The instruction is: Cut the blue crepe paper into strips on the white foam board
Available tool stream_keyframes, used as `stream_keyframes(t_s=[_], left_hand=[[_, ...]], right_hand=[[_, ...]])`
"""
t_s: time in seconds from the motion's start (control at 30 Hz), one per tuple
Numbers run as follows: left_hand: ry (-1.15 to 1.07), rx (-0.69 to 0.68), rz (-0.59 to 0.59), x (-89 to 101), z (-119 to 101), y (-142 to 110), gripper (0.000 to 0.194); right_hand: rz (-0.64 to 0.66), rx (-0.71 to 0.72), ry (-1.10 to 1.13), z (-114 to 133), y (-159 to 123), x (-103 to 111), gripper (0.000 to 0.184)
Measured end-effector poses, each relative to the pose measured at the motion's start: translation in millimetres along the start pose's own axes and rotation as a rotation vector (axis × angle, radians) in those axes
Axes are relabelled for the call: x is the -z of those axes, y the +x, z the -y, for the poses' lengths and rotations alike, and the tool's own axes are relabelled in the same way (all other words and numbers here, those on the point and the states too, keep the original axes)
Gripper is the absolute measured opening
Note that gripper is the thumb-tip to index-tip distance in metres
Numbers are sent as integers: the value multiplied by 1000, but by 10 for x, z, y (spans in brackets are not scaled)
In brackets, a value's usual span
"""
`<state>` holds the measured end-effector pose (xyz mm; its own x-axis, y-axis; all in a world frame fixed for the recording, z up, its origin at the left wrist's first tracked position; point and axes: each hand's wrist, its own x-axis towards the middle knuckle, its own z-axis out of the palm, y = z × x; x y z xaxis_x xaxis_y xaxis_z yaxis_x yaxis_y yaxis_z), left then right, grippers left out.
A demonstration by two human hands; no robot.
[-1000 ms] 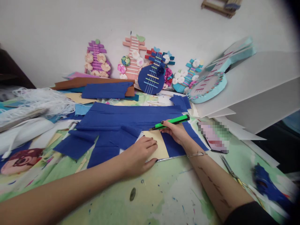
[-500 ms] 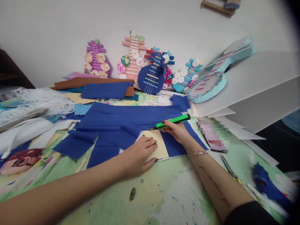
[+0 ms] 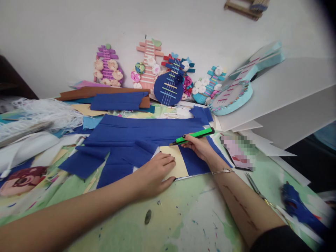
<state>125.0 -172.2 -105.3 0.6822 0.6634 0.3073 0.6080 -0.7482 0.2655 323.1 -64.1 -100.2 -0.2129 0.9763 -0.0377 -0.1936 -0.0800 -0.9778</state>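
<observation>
Table (image 3: 126,224): scissors (image 3: 265,201); perhaps glue gun (image 3: 299,206)

Single head-worn camera, close above table (image 3: 183,217), facing forward and down, wall (image 3: 183,21) beyond.

The fabric (image 3: 147,127) is lying across the middle of the desk (image 3: 131,227), with the card (image 3: 181,166) resting on its near side. The left hand (image 3: 157,169) is lying on the card; the right hand (image 3: 197,147) is holding the utility knife (image 3: 201,133), its tip pointing left at the card's far edge. Scissors (image 3: 254,188) are lying right of the right hand. A cord tangle (image 3: 49,113) is sitting at far left. Behind the fabric, lute models (image 3: 168,89) are standing along the wall (image 3: 65,35), with boards (image 3: 283,94) slanting to their right.
</observation>
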Motion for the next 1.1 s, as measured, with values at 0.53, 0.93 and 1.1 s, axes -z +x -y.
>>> stream_keyframes(t_s=[0.53, 0.93, 1.1], left_hand=[[-10, -12, -25, -4, 3, -4, 38], [-9, 1, -23, -7, 2, -12, 38], [-10, -6, -24, -8, 2, -14, 38]], right_hand=[[-12, -12, -11, 11, 0, 21, 21], [-57, -29, 39, 29, 10, 35, 17], [-42, -35, 45, 33, 11, 42, 16]])
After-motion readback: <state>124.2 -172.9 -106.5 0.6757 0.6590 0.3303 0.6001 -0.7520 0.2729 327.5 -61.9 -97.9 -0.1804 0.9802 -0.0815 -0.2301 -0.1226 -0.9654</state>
